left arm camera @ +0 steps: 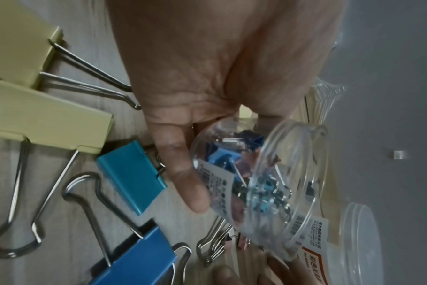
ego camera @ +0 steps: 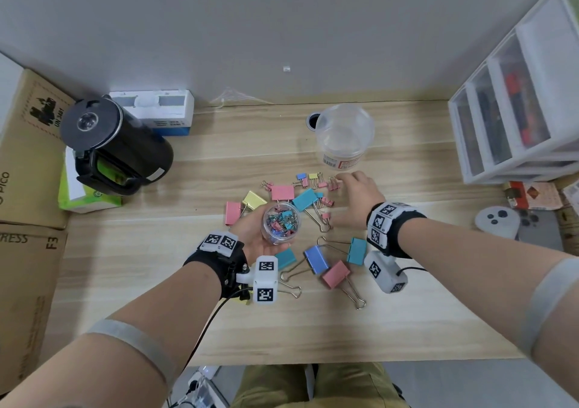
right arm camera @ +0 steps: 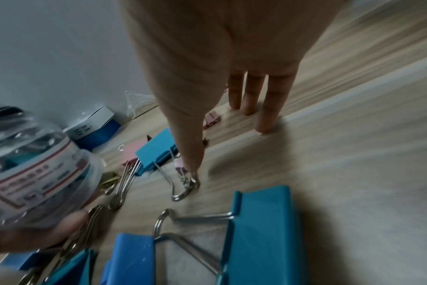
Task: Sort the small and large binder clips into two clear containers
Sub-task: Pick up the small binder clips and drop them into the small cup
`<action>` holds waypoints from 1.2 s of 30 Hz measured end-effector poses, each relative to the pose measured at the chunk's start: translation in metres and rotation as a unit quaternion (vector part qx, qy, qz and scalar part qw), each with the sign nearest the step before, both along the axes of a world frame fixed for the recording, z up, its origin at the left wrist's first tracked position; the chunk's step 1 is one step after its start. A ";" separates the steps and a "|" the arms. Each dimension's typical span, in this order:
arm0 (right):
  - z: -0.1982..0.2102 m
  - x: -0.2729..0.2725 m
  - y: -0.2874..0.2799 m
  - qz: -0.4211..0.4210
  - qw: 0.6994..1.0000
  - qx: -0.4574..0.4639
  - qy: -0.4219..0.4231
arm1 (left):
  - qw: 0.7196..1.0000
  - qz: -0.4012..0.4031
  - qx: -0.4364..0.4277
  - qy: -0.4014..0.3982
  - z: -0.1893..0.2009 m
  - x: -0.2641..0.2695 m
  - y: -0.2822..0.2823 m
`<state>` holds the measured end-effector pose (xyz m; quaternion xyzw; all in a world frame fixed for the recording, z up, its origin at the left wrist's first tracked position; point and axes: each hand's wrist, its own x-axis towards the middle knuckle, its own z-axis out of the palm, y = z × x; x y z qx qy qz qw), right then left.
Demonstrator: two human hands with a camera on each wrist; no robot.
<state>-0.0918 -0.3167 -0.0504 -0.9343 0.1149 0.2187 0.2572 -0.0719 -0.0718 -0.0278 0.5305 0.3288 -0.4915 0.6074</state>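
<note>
My left hand (ego camera: 255, 235) grips a small clear container (ego camera: 281, 222) partly filled with small binder clips; in the left wrist view the container (left arm camera: 268, 183) tilts in my fingers (left arm camera: 190, 183). My right hand (ego camera: 357, 194) lies flat and open over the table, fingertips beside a row of small clips (ego camera: 313, 178). Its thumb (right arm camera: 192, 164) touches a small pink clip (right arm camera: 179, 165). Several large clips lie loose: pink (ego camera: 283, 193), yellow (ego camera: 254, 200), teal (ego camera: 304, 199), blue (ego camera: 316, 259). A large clear container (ego camera: 344, 134) stands behind, open and holding no clips.
A black kettle (ego camera: 116, 144) and cardboard boxes (ego camera: 28, 156) stand at the left. At the right is a white drawer unit (ego camera: 517, 109), with a white controller (ego camera: 496, 221) in front of it. A cable hole (ego camera: 313, 120) sits by the wall.
</note>
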 end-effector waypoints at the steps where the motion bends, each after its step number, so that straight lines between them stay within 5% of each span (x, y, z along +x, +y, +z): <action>1: -0.002 0.001 0.004 0.009 1.000 -0.001 -0.007 | 1.000 0.001 -0.003 -0.003 0.001 0.001 0.000; 11: -0.013 0.018 0.005 0.020 0.999 0.001 -0.041 | 1.000 -0.004 -0.001 -0.015 0.001 0.008 0.005; 21: -0.014 0.036 0.017 0.120 0.993 0.001 -0.010 | 1.000 -0.004 0.008 -0.015 0.000 0.016 0.005; 36: -0.016 0.032 0.023 0.106 0.994 0.017 -0.022 | 1.000 -0.001 0.010 -0.015 0.002 0.015 0.002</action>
